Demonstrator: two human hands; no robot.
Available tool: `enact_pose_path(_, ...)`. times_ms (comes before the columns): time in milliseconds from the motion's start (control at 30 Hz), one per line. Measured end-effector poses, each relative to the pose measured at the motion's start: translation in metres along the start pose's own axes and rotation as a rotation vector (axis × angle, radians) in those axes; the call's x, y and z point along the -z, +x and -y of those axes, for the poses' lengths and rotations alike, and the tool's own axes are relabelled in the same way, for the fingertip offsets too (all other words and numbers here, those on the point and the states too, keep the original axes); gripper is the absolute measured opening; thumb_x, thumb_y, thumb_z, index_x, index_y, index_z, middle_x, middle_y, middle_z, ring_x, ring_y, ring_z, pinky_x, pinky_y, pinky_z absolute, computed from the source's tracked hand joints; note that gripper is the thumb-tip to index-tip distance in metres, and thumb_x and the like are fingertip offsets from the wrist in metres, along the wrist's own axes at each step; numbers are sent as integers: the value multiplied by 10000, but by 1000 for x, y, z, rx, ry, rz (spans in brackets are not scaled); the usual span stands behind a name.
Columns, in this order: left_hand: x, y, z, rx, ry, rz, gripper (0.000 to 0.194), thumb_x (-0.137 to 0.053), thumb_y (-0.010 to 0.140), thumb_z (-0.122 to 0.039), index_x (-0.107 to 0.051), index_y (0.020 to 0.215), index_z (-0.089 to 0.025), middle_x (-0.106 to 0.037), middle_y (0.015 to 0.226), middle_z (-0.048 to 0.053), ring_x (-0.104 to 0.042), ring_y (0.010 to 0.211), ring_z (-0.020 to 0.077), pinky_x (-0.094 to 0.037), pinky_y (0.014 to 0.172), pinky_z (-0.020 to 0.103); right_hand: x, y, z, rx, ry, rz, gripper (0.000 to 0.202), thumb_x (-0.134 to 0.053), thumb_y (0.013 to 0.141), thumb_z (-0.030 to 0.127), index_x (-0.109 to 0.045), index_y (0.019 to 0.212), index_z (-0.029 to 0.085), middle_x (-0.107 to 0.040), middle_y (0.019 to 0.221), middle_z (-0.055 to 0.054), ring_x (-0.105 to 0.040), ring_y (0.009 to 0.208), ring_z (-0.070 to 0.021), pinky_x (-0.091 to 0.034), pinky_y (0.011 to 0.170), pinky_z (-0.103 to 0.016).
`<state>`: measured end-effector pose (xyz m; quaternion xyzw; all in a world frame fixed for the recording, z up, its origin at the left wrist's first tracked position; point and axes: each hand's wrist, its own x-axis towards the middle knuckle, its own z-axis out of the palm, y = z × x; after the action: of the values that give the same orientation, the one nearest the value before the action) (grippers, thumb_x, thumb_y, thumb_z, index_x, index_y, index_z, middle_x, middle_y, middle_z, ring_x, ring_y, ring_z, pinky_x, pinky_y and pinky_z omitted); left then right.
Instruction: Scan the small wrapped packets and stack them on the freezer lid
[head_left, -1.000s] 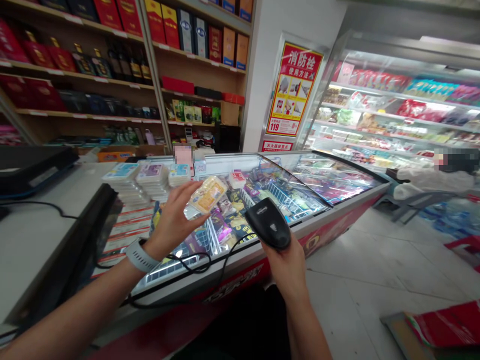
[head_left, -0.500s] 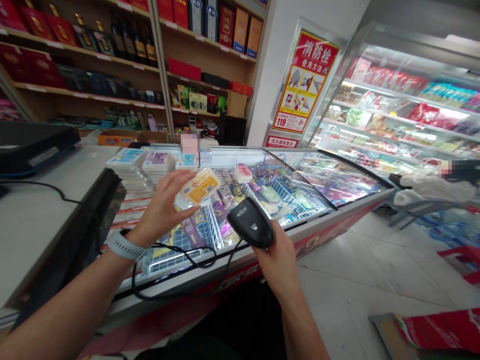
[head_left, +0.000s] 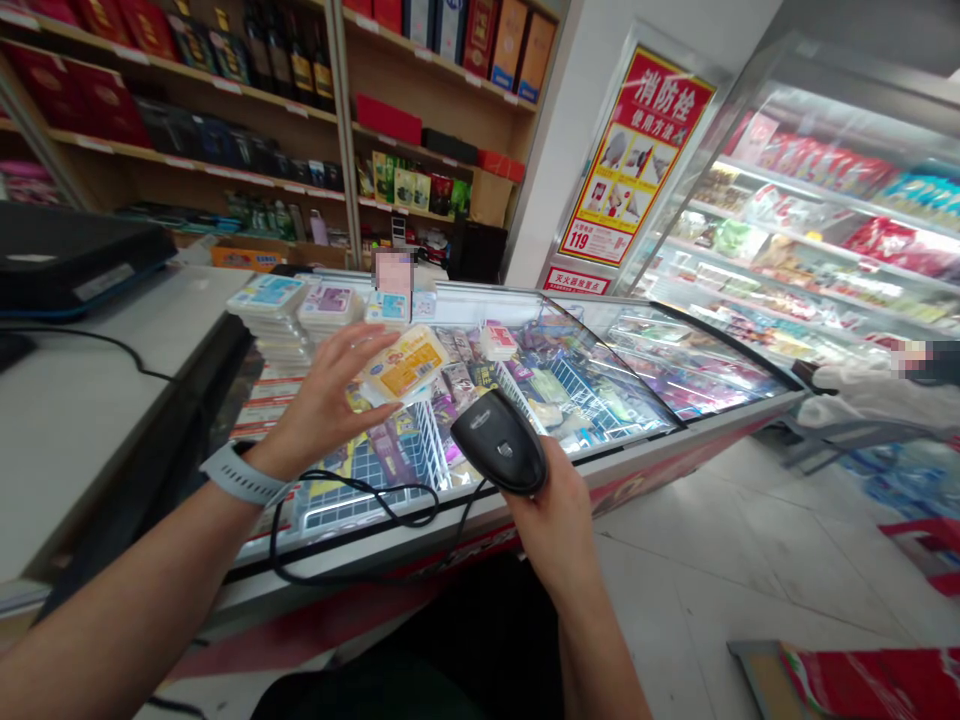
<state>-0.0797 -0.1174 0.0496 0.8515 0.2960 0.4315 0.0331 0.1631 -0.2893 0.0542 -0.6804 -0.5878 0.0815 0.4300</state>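
My left hand (head_left: 330, 395) grips a flat clear plastic food box with a yellow label (head_left: 409, 368), holding it tilted above the freezer so a barcode on the label shows. My right hand (head_left: 555, 510) is wrapped around the handle of a black barcode scanner (head_left: 499, 443). The scanner's head points left toward the box, a short gap apart from it. From the scanner a black cable (head_left: 360, 578) loops over the freezer's near edge. Behind my left hand stand stacks of similar boxes with blue labels (head_left: 266, 292) and purple labels (head_left: 330, 300).
A glass-topped chest freezer (head_left: 645, 440) full of packaged food runs off to the right. At the left is a white counter (head_left: 67, 400) with a black device (head_left: 82, 262). Shelves of bottles (head_left: 285, 60) and a lit refrigerated display (head_left: 825, 220) stand behind. A red item (head_left: 870, 680) lies lower right.
The view has shifted a little, so the background sits further right. The yellow-labelled box now shows its label and barcode more clearly. Both hands keep their grips.
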Motion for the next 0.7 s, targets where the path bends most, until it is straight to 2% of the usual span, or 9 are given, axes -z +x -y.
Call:
enact_pose_path(333,-2,0,0,-10,1,-6,685,-673,882,-389,-387,1503,-357,-446,1515,57,-407,1438,306,-331,1223,550,1,2,4,-8,5,3,180,-601,818,198,-627,995,214,-680,953,-48,-640,940,-260,-469,799,-332)
enact_pose_path(533,-1,0,-1,43,6,17,673,-663,876,-414,-396,1490,-349,-448,1514,65,-397,1445,321,-332,1213,582,0,1,2,13,-3,-3,191,-603,822,187,-623,1008,225,-686,946,-43,-641,921,-255,-470,784,-322)
enact_pose_path(700,-1,0,-1,24,6,8,670,-665,877,-406,-393,1487,-353,-450,1507,58,-402,1443,303,-327,1224,550,0,1,3,8,-1,-4,172,-598,830,198,-619,1000,218,-686,951,-48,-642,929,-256,-467,790,-321)
